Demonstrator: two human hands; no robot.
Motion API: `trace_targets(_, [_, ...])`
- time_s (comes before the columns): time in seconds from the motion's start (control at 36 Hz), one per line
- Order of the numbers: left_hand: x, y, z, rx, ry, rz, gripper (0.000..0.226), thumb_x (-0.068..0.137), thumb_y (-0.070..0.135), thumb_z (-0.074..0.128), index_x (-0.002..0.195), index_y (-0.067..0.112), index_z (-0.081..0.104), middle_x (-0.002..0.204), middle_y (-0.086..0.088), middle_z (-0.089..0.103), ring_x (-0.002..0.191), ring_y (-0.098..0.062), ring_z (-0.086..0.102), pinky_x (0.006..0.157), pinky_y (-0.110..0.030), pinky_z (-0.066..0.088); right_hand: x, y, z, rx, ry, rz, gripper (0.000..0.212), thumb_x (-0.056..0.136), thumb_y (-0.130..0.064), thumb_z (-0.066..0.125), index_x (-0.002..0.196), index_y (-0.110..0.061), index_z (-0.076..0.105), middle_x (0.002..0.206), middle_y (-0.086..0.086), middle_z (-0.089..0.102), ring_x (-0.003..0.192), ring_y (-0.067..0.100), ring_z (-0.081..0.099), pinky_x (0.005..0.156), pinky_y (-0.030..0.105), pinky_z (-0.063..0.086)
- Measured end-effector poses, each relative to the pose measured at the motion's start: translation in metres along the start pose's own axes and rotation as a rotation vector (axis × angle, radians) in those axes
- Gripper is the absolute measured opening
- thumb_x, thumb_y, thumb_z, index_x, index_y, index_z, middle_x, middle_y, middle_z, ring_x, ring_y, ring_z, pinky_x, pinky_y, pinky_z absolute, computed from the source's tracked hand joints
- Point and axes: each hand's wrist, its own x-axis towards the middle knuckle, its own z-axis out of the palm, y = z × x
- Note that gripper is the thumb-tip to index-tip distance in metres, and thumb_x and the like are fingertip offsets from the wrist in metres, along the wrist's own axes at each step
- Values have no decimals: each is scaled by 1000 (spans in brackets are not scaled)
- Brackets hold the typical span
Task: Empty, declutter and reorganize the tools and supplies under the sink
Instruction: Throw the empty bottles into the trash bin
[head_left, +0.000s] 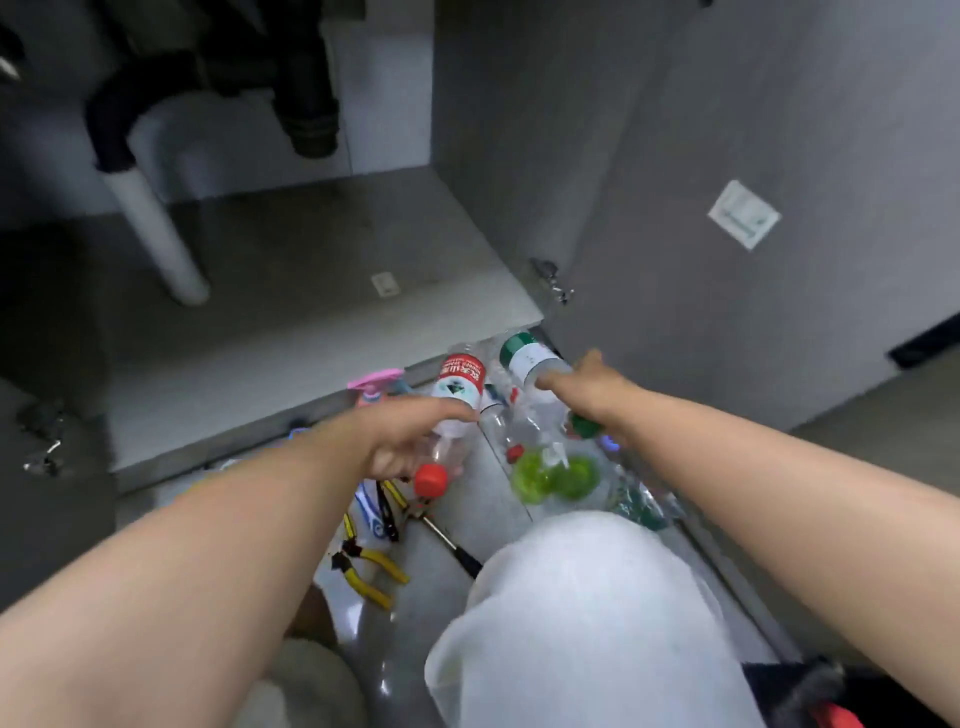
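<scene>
Nearest, a white-clothed knee (582, 623) fills the low centre. Just left of it on the glossy grey floor lie yellow-handled pliers (374, 566) and a thin metal-shafted tool (447, 535). A cluster of green-tinted clear plastic bottles (550, 475) lies just beyond the knee.

Above these, the left hand (410, 441) is curled round a clear plastic bottle with a red label and red cap (457, 384). It grips near the shoulder, with the cap towards the person. To its right, the right hand (582, 389) is wrapped round a clear bottle with a green-and-white label (524, 358). A pink spray bottle (374, 382) lies on the far left of the pile.

Beyond is the grey cabinet floor (311, 260). A white drain pipe (156, 228) comes down at the far left, with a black corrugated hose (306, 104) above it. The grey door (727, 208) stands open on the right.

The step looks like sorting these two bottles, either back into the cabinet or aside as clutter. They seem empty, so they should be light and easy to topple. If they go back, stand them upright, bases down, against the right wall and touching each other. Keep them well apart from the pipe and release one hand at a time. Lift them clear over the green-tinted bottles, or those may be knocked rolling.
</scene>
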Motion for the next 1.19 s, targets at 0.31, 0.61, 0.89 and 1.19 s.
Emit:
trace_targets(0.31, [-78, 69, 123, 673, 88, 228, 61, 67, 36, 84, 116, 7, 63, 97, -18, 75, 65, -30, 73, 55, -39, 59, -160, 65, -162, -361, 272, -95, 50, 77, -58, 66, 106, -23, 46, 91, 4, 67, 70, 25, 72, 74, 42, 61])
trace_targets(0.61, [-93, 26, 255, 1003, -129, 270, 41, 74, 40, 86, 108, 21, 73, 102, -12, 73, 67, -23, 75, 60, -31, 59, -267, 186, -233, -411, -47, 228, 46, 76, -49, 83, 102, -19, 62, 86, 4, 69, 54, 21, 68, 43, 18, 32])
trace_targets(0.89, [-81, -2, 306, 1161, -214, 378, 34, 75, 27, 86, 102, 24, 65, 103, -11, 71, 60, -21, 74, 53, -27, 56, -260, 291, -150, -396, -198, 312, 31, 87, -28, 75, 112, -16, 60, 93, 9, 64, 70, 29, 66, 65, 38, 62])
trace_targets(1.19, [-66, 4, 325, 1235, -141, 576, 41, 72, 34, 91, 105, 24, 67, 94, 0, 72, 60, -16, 75, 41, -17, 47, -226, 354, -43, -402, -5, 206, 43, 84, -27, 65, 126, -20, 58, 122, 11, 62, 106, 38, 65, 78, 37, 52])
